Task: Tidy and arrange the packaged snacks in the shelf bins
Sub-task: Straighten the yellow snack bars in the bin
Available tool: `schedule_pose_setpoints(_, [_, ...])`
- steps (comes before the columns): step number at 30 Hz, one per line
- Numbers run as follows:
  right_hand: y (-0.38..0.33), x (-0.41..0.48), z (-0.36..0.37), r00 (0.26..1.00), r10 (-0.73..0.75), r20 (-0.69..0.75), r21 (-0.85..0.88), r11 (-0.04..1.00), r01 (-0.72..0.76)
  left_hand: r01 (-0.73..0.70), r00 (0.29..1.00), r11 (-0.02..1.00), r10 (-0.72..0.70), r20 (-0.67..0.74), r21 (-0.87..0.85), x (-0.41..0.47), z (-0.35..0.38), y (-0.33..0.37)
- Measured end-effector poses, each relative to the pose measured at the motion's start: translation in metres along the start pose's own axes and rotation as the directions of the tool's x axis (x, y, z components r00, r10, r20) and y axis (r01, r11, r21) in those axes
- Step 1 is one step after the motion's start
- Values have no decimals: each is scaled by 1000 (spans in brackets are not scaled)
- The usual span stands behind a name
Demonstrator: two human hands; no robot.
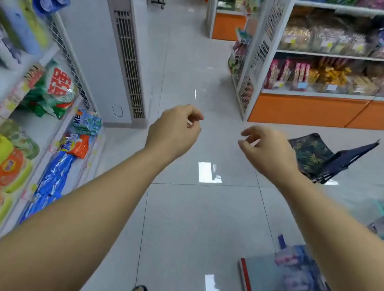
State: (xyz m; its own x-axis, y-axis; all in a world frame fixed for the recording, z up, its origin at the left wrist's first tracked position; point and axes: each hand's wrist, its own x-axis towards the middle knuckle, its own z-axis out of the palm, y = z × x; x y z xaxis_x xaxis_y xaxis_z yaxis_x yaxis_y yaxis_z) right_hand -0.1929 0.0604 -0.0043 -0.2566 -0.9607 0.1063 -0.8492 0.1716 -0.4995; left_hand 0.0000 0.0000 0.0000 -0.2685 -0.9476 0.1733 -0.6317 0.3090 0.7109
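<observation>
Our forearms stretch out over the tiled floor, left hand and right hand both with fingers loosely curled, holding nothing. We see the packaged snacks in the shelf bins well ahead and rightward, rows running left to right; our right hand is nearer.
</observation>
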Motion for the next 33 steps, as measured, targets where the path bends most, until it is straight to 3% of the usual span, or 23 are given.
schedule_pose_setpoints(4, [18, 24, 19, 995, 96, 20, -45, 994, -95, 67, 993, 998, -64, 101, -21, 30, 25, -21])
schedule_pose_setpoints(14, [43, 139, 65, 961, 277, 0, -31, 960, -277, 47, 947, 998, -32, 319, -38, 176, 58, -74])
schedule_pose_setpoints(26, [112, 287, 43, 895, 443, -55, 39, 896, -442, 6, 886, 996, 35, 463, -86, 348, 145, -38])
schedule_pose_setpoints(33, [157, 377, 30, 875, 483, -17, 57, 875, -481, -21, 865, 994, 73, 496, -108, 435, 198, -12])
